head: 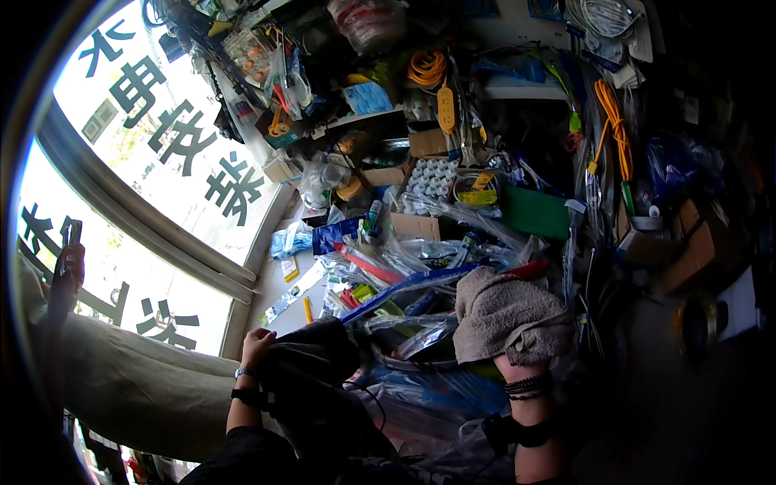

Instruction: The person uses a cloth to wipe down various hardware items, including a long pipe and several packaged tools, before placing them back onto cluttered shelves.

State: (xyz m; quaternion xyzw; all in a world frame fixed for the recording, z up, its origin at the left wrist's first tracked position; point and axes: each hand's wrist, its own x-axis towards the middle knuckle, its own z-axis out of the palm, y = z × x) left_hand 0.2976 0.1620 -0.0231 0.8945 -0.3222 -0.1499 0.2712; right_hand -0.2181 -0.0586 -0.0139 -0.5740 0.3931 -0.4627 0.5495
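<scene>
My left hand [257, 348], with a watch at its wrist, is closed at the edge of a dark cloth or garment [315, 351]; whether it pinches the fabric cannot be told. A grey-brown terry towel [509, 315] covers my right hand, whose fingers are hidden; only the wrist with dark beaded bracelets shows below it. Beside the towel lies a heap of plastic-wrapped goods, with a long blue packet [412, 288] and a red item [370, 265] on top. A yellow stick-like item [307, 310] lies near the dark fabric.
Behind the heap stands a cardboard box of white-capped bottles [430, 177] beside a green panel [533, 212]. An orange cable coil [427, 68] and a yellow power strip [446, 110] hang above. Cardboard boxes [697, 248] stand at the right. A window [200, 139] with large lettering is at the left.
</scene>
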